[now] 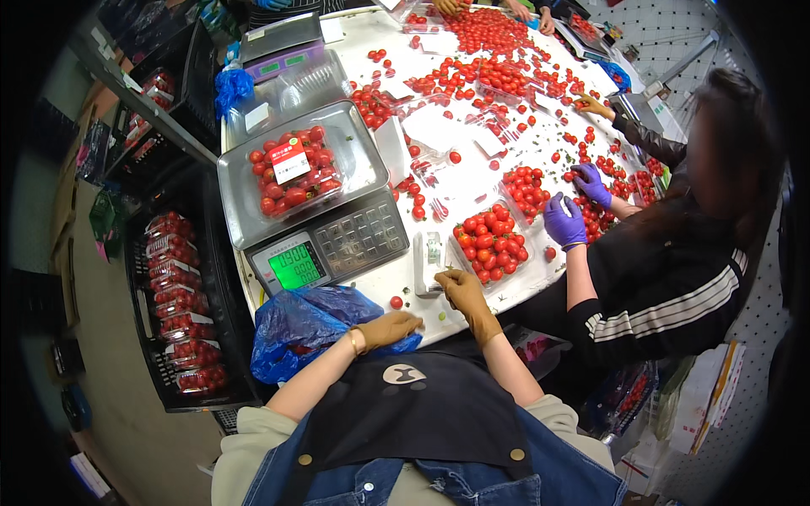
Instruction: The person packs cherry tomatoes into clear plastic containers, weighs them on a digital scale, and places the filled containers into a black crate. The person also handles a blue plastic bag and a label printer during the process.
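My right hand (468, 302), in a tan glove, has its fingertips curled at the front end of a white dispenser (428, 262); whether they pinch anything is too small to tell. Just right of the dispenser sits an open clear plastic box of cherry tomatoes (490, 243). My left hand (387, 330), gloved alike, lies over the edge of a blue plastic bag (310, 322) at the table's near side. Its fingertips are partly hidden. A single tomato (396, 302) rests between my hands and the scale (326, 246). On the scale's steel pan stands a closed, labelled box of tomatoes (296, 169).
Left of the table, a black crate (180, 316) holds several packed tomato boxes. Loose tomatoes (487, 31) cover the far table. At right, a co-worker's purple-gloved hands (565, 221) are among tomatoes, close to the open box. A second scale (283, 54) stands at the back left.
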Motion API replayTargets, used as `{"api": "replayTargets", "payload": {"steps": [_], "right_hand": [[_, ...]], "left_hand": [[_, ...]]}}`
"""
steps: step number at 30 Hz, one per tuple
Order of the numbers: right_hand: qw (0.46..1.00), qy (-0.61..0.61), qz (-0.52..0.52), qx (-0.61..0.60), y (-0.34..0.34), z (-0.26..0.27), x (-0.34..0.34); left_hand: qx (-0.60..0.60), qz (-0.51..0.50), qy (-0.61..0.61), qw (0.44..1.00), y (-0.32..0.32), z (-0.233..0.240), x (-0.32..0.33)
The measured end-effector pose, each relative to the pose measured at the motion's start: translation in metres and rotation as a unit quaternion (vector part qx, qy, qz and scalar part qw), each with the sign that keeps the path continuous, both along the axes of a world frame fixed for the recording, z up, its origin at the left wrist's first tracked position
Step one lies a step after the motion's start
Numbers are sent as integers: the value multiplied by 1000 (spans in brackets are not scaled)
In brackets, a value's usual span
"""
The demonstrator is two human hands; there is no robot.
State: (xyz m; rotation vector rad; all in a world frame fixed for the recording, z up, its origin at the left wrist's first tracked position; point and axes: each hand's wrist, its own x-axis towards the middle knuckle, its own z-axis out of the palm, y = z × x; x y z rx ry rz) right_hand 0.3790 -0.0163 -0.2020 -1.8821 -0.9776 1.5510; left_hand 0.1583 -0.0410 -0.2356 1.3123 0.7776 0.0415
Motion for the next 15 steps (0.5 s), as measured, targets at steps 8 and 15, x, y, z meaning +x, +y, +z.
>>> {"api": "replayTargets", "payload": {"steps": [8,15], "right_hand": [[1000,-16,5,14,27,-20,7],[998,-50,28,12,-23,16,10]], "left_hand": [[-219,265,-101,934,15,-25,49],[-261,276,-164,910,31,-18,43]]}}
